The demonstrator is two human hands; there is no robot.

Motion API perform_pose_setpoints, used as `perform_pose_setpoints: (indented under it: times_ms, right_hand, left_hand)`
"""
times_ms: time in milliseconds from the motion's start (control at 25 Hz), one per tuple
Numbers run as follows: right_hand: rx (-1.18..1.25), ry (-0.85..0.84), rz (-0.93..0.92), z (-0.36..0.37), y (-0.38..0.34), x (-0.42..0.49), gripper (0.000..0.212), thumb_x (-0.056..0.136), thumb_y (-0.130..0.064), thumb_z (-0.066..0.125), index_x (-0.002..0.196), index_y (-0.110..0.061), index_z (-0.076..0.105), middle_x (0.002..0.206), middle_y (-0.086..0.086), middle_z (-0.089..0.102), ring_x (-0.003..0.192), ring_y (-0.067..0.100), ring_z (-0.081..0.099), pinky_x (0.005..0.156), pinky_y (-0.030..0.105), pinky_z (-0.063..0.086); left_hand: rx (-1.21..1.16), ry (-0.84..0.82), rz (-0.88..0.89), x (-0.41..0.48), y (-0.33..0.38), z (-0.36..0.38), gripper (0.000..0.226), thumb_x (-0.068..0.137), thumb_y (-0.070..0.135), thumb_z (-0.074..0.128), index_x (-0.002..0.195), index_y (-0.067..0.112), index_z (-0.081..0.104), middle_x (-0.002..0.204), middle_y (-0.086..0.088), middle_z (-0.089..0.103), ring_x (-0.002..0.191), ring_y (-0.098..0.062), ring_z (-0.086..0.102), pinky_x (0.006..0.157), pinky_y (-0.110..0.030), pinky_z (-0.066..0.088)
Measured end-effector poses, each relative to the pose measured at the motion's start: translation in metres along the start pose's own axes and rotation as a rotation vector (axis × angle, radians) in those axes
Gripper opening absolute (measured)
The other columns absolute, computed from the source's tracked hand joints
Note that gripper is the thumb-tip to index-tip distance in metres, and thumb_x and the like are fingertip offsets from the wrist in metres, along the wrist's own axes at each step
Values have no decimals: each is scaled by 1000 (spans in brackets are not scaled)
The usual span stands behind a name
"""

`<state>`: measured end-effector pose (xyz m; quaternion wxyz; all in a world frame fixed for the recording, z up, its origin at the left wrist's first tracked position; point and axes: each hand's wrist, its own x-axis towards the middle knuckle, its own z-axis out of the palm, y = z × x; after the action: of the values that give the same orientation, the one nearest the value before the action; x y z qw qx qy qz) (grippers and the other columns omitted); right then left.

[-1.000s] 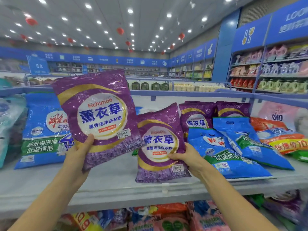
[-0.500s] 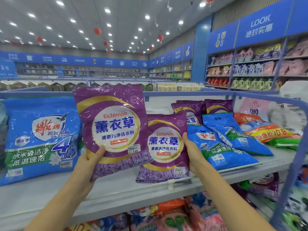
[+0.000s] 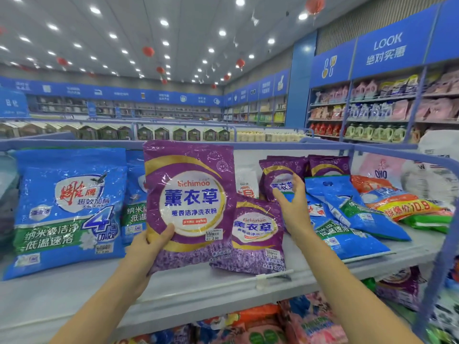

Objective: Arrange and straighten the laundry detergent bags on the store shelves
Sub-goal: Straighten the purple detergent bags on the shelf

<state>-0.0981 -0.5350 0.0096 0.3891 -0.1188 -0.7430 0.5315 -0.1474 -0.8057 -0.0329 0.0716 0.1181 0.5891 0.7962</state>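
We face a store aisle and a pale shelf (image 3: 74, 301) with a blue rail (image 3: 372, 147) along its back and right end. The left grip (image 3: 149, 247) holds a purple bag (image 3: 191, 199) upright by its lower left corner, thumb on the front. We cannot tell whether its bottom edge touches the shelf. It overlaps a second purple bag (image 3: 258, 234) leaning close to the front edge.

The right grip (image 3: 294, 207) is empty, fingers spread and loosely curved, raised before the rear purple bags (image 3: 280, 175). We cannot confirm contact.

A large blue bag (image 3: 67, 212) stands left, near the held bag. Toppled blue bags (image 3: 347, 219) lie right, reaching near the front edge, with an orange bag (image 3: 397, 202) beyond. Bare shelf shows along the front left.
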Motion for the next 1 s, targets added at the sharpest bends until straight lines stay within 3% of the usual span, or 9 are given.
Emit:
perform_pose_setpoints:
  times_ms: [120,200,360,440,520,600,720,840,1000]
  right_hand:
    - [84,-296,-177,17,-61,6,55,92,-34,53,141,-21,32,131,-5,43,118,10,45,87,18,42]
    - [33,-402,-160,29,-83,15,50,89,-42,54,133,-23,42,129,-4,48,118,13,47,94,32,45]
    - [217,-242,-99,32,-81,31,5,84,-13,67,88,-15,64,85,2,64,84,19,62,81,37,54]
    - [211,-187,-109,27,-72,36,13,81,-6,69,74,-16,65,78,5,64,80,21,61,80,39,53]
    - [130,-127,-163,25,-69,39,12,81,-8,70,74,-16,65,78,3,65,80,19,61,82,40,53]
    - [-174,-71,-370,27,-77,38,9,83,-20,69,91,-17,65,93,-1,66,93,15,60,88,37,49]
    - [-515,-292,-660,48,-111,28,45,86,-41,61,123,-17,56,121,0,61,115,17,51,99,37,40]
    - [-560,-478,-620,80,-131,19,32,88,-45,55,102,-18,65,98,-1,66,95,19,59,84,39,48]
    - [-548,-257,-559,96,-117,25,26,85,-41,62,80,-17,69,78,-4,60,82,17,60,68,33,46]
  left_hand:
    - [17,-38,-7,-5,0,8,10,86,20,59,96,18,61,83,0,75,83,-20,69,78,-36,53]
    - [19,-67,-31,-9,-1,15,11,87,20,58,97,15,61,82,-2,75,75,-16,71,66,-31,59]
    - [24,-125,-52,-16,0,21,20,84,22,58,100,11,62,86,-6,75,75,-18,72,61,-26,59]
    - [44,-160,-56,-20,3,23,17,85,19,57,99,11,62,86,-6,75,74,-17,72,61,-24,58]
    - [50,-176,-56,-20,6,24,16,86,18,57,99,11,63,87,-6,75,75,-17,72,60,-23,58]
    - [54,-168,-58,-20,6,26,18,85,18,59,100,10,63,87,-6,75,75,-17,72,61,-23,58]
    - [116,-176,-61,-21,4,32,17,84,20,61,99,13,63,85,-4,76,76,-16,72,68,-27,56]
    - [154,-220,-47,-24,1,42,21,80,23,63,100,14,64,84,-2,76,77,-16,72,69,-27,55]
    - [166,-260,-35,-25,2,44,37,66,33,65,100,18,63,86,1,76,80,-15,72,68,-23,55]
